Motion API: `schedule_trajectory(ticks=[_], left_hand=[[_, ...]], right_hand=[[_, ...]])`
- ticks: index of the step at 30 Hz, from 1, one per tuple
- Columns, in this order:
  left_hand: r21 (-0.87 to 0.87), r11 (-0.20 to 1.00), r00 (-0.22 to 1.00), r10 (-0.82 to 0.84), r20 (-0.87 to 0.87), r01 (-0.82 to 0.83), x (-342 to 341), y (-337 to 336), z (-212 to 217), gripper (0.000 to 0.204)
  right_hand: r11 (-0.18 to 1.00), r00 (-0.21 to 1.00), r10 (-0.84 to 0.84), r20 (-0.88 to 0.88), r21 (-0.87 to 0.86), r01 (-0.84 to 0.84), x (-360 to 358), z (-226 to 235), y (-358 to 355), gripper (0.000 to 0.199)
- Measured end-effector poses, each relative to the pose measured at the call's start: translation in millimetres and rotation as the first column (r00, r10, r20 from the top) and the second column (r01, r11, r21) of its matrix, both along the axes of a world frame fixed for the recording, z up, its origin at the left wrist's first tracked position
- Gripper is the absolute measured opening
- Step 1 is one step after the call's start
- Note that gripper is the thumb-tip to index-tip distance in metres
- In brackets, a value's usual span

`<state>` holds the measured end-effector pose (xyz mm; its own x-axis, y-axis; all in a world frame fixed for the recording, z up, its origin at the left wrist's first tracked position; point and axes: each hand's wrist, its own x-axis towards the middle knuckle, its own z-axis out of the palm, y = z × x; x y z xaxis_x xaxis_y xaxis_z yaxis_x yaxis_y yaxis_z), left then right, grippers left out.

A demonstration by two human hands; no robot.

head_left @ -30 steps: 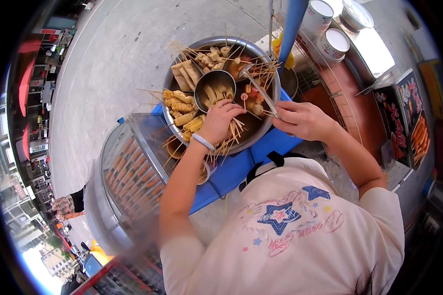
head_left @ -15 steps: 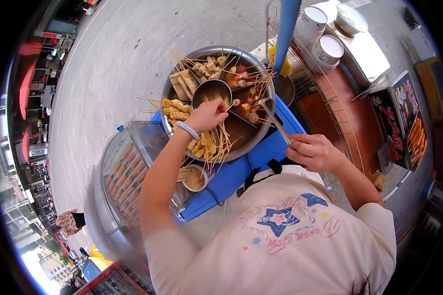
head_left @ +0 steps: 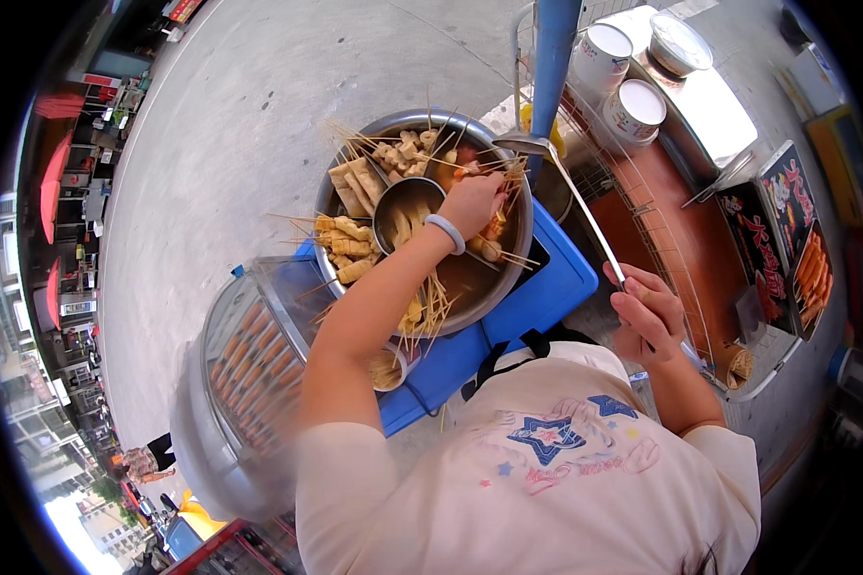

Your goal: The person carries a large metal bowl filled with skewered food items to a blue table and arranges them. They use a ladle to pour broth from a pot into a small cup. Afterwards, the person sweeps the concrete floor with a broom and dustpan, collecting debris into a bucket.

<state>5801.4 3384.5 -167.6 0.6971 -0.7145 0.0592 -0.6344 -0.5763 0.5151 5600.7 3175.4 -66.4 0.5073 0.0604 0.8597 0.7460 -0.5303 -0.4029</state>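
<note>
A large round metal pot (head_left: pixel 328 182) with dividers holds skewered foods in broth. My left hand (head_left: pixel 477 204), wearing a pale bracelet, reaches over its right side with fingers pinched on a skewer among the sticks there; the food on it is hidden. My right hand (head_left: pixel 647 311) grips the long handle of a metal ladle (head_left: pixel 525 144), whose bowl hangs above the pot's far right rim. Beside my left wrist, the round middle compartment (head_left: pixel 378 218) contains pale strips. Tofu slices (head_left: pixel 352 188) and yellowish folded skewers (head_left: pixel 343 236) lie in the left sections.
The pot sits on a blue stand (head_left: pixel 558 278). At the left, a clear-covered case (head_left: pixel 259 359) contains rows of sausages. A tub of sticks (head_left: pixel 387 368) stands near the pot. A blue pole (head_left: pixel 552 77), wire rack and white tubs (head_left: pixel 635 111) are at the right.
My left hand has moved right, from the middle compartment to the right-hand skewers. My right hand has drawn back and right, and the ladle has come up out of the pot.
</note>
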Motion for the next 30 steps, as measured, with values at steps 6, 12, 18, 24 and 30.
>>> schedule_trajectory(ticks=[6,12,18,24,30], left_hand=[[-0.062,0.996,0.995,-0.064,0.071,0.069,-22,2,10,0.016],[-0.133,0.912,0.78,0.403,0.478,-0.389,12,46,32,0.024],[-0.22,0.922,0.902,0.367,0.227,-0.319,69,41,0,0.021],[-0.244,0.64,0.685,0.686,-0.244,-0.728,155,104,0,0.026],[-0.283,0.588,0.624,0.779,-0.054,-0.758,166,123,17,0.034]], right_hand=[[0.996,1.0,0.016,0.006,0.092,-0.016,19,0,12,0.022],[0.993,0.999,0.035,0.004,0.111,-0.035,40,4,20,0.019],[0.992,0.997,0.029,-0.067,0.128,-0.02,61,6,30,0.014],[0.983,0.974,0.047,-0.22,0.182,-0.007,102,-3,43,0.018],[0.978,0.914,0.196,-0.356,0.132,-0.159,178,-23,70,0.016]])
